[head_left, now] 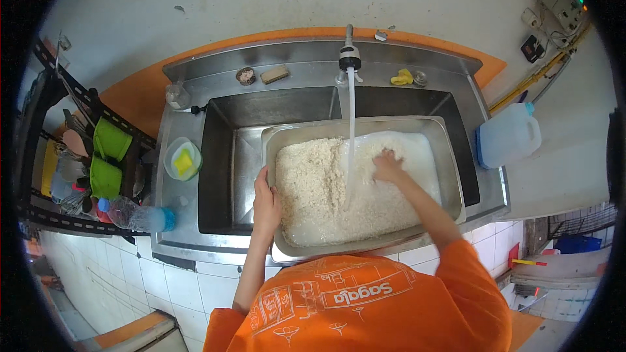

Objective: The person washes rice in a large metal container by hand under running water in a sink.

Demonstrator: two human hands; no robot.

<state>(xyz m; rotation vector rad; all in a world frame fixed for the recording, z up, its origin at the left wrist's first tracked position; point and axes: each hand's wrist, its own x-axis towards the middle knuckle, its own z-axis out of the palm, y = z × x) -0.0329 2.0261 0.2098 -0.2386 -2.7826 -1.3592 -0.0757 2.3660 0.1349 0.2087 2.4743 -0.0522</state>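
Note:
A deep rectangular metal pan (451, 156) rests across the sink, holding pale rice (310, 173) in cloudy white water (420, 169). The rice is heaped at the pan's left side. My left hand (266, 205) grips the pan's left edge. At the right side, my right hand (389, 166) dips into the milky water, its fingers apart and the tips partly hidden. From the faucet (350, 58) at the back, a pale stream or hose (352, 124) reaches down into the middle of the pan.
The double sink (248, 150) has a steel counter. Left of it stand a tub with a yellow-green sponge (183, 160) and a clear bottle (134, 214). Behind lie a brown block (274, 74) and yellow cloth (402, 77). A jug (508, 135) stands right; a utensil rack (91, 150) stands far left.

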